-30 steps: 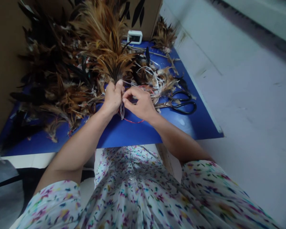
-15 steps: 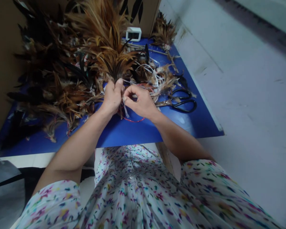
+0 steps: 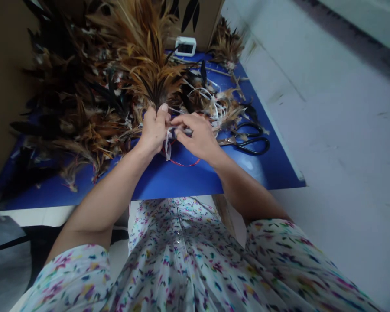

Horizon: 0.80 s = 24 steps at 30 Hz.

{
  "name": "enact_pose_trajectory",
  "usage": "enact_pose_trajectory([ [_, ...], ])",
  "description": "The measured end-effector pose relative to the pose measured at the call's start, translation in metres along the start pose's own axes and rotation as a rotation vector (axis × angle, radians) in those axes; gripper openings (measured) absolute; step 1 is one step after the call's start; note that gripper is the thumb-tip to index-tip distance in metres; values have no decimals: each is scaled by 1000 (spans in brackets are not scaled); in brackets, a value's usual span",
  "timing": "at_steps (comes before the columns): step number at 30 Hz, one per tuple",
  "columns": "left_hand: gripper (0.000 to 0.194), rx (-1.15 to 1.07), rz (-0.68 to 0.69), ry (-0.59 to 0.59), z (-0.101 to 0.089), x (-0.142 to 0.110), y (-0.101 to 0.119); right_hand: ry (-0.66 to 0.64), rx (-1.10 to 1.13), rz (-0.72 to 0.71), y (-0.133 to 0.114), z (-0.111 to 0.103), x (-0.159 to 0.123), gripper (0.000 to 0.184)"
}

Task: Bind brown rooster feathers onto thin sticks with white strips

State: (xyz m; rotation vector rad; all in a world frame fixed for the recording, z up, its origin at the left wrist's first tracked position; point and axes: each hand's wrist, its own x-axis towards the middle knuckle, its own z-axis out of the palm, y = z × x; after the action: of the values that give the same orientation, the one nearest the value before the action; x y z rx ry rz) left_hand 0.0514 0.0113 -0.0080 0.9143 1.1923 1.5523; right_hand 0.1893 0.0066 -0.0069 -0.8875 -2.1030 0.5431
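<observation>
My left hand [image 3: 153, 126] is closed round the base of a large feather bundle [image 3: 152, 71], brown and orange with dark feathers low down. The bundle's tips point away from me. Below the left thumb dangles a thin white plastic strip [image 3: 168, 147], looped at its end. My right hand [image 3: 199, 135] is beside it, thumb and forefinger apart, the forefinger reaching to the left hand. The strip's upper part passes close to the right fingertips; whether they touch it is hard to see. A red cord [image 3: 185, 165] curves on the blue tabletop under both hands.
Loose feathers [image 3: 84, 130] heap on the left of the blue table [image 3: 182, 184]. Black-handled scissors [image 3: 251, 145] lie at right, near white strips [image 3: 216, 106]. Behind are a small white-framed device [image 3: 185, 46], another feather bunch [image 3: 226, 45] and cardboard [image 3: 208, 21]. A wall borders the right.
My right thumb and forefinger have parted from a pinch at the white strip, and the hand has shifted slightly right. My left hand keeps its hold on the feather bundle.
</observation>
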Motion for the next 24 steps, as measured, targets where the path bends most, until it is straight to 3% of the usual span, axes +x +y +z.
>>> enact_pose_trajectory([
  [6, 41, -24, -5, -20, -2, 3, 5, -80, 312, 132, 13, -37, 5, 30],
  [12, 39, -28, -10, 17, -8, 12, 3, 152, 537, 244, 30, -77, 8, 37],
  [16, 37, -48, -26, 54, -9, 14, 6, 305, 581, 291, 40, -103, 13, 26],
  [20, 37, -58, -24, 81, -12, 18, 5, 396, 816, 220, 51, -128, 21, 28],
  [24, 38, -36, -23, 63, -16, 21, 4, 457, 809, 272, 80, -153, 33, 33],
])
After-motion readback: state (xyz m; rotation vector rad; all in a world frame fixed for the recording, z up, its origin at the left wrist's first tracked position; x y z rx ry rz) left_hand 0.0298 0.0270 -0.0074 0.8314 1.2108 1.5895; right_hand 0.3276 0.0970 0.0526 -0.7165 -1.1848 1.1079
